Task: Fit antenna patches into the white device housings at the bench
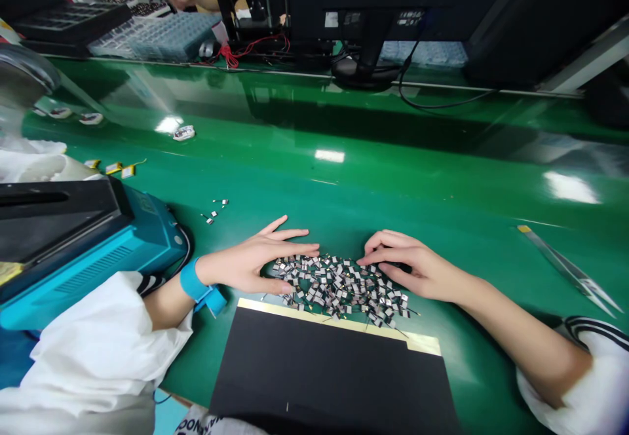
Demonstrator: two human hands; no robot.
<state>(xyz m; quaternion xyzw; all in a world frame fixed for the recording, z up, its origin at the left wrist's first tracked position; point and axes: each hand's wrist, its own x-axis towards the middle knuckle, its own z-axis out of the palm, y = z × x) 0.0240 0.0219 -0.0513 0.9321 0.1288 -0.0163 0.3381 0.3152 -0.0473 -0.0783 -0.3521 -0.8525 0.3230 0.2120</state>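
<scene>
Head cam view: the left hand (250, 264) and right hand (413, 264) are both relaxed and open, not gripping anything, fingertips at either side of a heap of tiny wired parts (339, 287) on the green bench (344, 186), just beyond a black mat (329, 369), with tweezers (570, 271) off right.

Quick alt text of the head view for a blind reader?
Left hand and right hand flank a heap of tiny wired electronic parts on a glossy green workbench. A blue strap circles the left wrist; a black mat lies nearest the person.
</scene>
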